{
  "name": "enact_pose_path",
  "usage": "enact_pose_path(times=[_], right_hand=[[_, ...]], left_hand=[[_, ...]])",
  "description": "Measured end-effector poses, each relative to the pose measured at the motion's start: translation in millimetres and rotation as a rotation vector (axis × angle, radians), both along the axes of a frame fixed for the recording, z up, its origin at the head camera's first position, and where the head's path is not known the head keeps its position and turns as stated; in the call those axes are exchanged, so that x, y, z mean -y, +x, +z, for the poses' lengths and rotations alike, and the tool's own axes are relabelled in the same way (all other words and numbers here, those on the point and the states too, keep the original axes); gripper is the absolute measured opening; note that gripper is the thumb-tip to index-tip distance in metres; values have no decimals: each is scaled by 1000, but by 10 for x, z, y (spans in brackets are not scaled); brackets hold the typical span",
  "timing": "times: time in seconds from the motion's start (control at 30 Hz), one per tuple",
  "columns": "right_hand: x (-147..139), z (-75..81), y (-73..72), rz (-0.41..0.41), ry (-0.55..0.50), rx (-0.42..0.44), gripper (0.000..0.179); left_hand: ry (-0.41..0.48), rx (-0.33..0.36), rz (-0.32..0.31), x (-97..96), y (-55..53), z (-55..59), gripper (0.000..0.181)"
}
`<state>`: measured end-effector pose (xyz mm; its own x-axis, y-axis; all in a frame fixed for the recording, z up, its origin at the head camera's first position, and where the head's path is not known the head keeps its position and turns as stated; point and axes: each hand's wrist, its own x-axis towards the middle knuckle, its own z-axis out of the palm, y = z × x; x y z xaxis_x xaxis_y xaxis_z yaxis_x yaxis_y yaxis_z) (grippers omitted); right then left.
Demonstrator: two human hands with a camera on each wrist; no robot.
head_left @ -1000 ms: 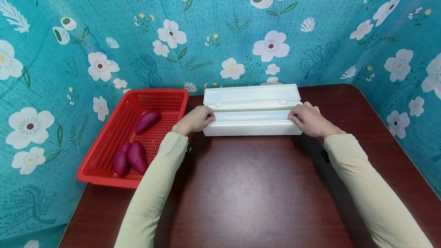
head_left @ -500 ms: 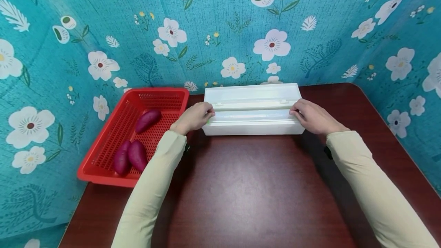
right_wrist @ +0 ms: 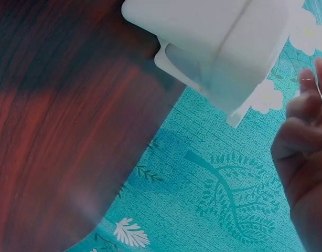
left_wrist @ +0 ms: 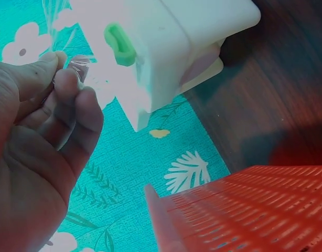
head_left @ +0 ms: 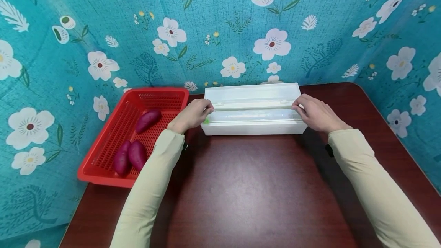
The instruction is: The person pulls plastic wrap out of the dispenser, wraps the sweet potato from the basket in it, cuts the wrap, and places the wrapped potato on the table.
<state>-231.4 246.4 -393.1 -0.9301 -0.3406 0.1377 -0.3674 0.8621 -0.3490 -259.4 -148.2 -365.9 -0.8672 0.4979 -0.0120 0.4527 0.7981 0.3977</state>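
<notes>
A long white cling film dispenser (head_left: 255,128) stands at the back of the table with its lid (head_left: 253,92) tipped back. Clear cling film (head_left: 253,116) shows in its opening. At the left end my left hand (head_left: 193,115) pinches the film's edge between thumb and fingers; the left wrist view shows the clear film bunched at the fingertips. My right hand (head_left: 316,114) pinches the film at the other end, its fingertips at the frame edge in the right wrist view. A green end piece (left_wrist: 120,46) sticks out of the dispenser beside my left hand.
To the left stands a red plastic basket (head_left: 103,180) holding purple sweet potatoes (head_left: 148,121), partly behind my left sleeve. The dark brown table (head_left: 248,194) stretches in front of the dispenser. A floral blue cloth (head_left: 213,22) hangs right behind the table.
Both hands have lifted slightly off the dispenser and drawn a little outward, still pinching the film. The green end piece at the left has come into view.
</notes>
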Motion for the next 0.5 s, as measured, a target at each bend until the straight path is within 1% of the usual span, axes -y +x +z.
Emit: enact_pose_path(times=[0.2,0.5], right_hand=[[-6,23,-11,-3,-92,23,15],[-20,75,-18,2,-136,-21,10]], left_hand=[[8,4,6,12,-12,47,15],[22,-55,9,0,8,152,16]])
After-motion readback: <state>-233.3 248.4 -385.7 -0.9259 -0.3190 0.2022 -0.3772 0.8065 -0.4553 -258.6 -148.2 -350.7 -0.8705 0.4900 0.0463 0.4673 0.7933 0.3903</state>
